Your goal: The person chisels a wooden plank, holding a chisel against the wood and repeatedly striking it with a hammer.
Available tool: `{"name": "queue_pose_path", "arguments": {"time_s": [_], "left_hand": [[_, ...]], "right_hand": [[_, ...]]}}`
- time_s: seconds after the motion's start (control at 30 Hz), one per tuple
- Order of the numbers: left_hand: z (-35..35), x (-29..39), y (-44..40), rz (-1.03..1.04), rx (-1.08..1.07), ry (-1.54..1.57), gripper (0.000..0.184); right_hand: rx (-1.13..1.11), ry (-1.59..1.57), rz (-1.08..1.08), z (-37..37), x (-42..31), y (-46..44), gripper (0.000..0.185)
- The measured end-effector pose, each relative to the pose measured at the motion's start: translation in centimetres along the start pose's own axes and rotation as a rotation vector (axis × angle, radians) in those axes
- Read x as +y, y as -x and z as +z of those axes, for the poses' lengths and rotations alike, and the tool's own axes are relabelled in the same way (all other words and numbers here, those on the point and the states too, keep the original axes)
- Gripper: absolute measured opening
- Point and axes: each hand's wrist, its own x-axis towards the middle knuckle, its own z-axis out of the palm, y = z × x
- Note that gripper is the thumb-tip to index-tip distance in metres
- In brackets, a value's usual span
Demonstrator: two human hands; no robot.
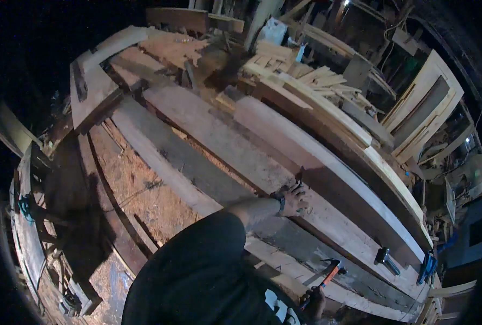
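Note:
My left hand (294,201) reaches out over a long, thick wooden plank (241,150), fingers spread and lying on its surface. A dark band circles the wrist. Just beyond the fingertips is a small dark shape that I cannot make out. Low in the view, my right hand (313,301) is closed around the handle of a hammer (330,275), which has an orange shaft and a dark metal head. The hammer head hangs over a neighbouring grey plank (300,246). My dark sleeve and shirt hide part of the planks.
A black cylindrical object (387,261) lies on the planks to the right, near a blue tool (427,268). A raised curved beam (327,157) runs alongside. Stacked offcuts (316,76) stand behind. Sawdust (149,189) covers the floor between timbers, and a curved timber frame (94,89) rises at left.

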Motion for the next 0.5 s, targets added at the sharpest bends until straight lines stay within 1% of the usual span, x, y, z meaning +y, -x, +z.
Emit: {"name": "queue_pose_path", "arguments": {"time_s": [0.03, 0.1, 0.13, 0.17, 0.27, 0.37, 0.47, 0.5], "left_hand": [[0.0, 0.2, 0.6, -0.053, 0.038, 0.015, 0.066], [0.3, 0.7, 1.5, -0.113, 0.111, 0.011, 0.066], [1.0, 1.0, 2.0, -0.142, 0.149, 0.013, 0.065], [2.7, 1.1, 2.7, -0.162, 0.249, -0.004, 0.07], [1.4, 3.2, 6.8, -0.185, 0.204, 0.221, 0.07], [0.9, 6.8, 12.9, -0.221, 0.163, 0.142, 0.065], [-0.8, 8.9, 16.7, -0.262, 0.135, 0.295, 0.059], [-2.2, 9.9, 17.8, -0.262, 0.198, 0.318, 0.052]], "right_hand": [[-0.086, -0.019, -0.007, -1.1, 0.8, -0.8, 0.032], [-0.412, -0.143, 0.187, -2.2, 2.0, -2.0, 0.032], [-0.448, -0.163, 0.212, -2.2, 2.4, -2.1, 0.033], [-0.484, -0.181, 0.237, -2.2, 2.8, -2.2, 0.033], [-0.205, -0.121, 0.11, -3.1, 3.8, -3.6, 0.033], [-0.246, 0.15, 0.175, -1.1, 1.7, -0.4, 0.025], [-0.133, 0.207, 0.091, -4.7, 3.0, -4.1, 0.018], [-0.134, 0.207, 0.059, -5.0, 3.2, -4.3, 0.017]]}}
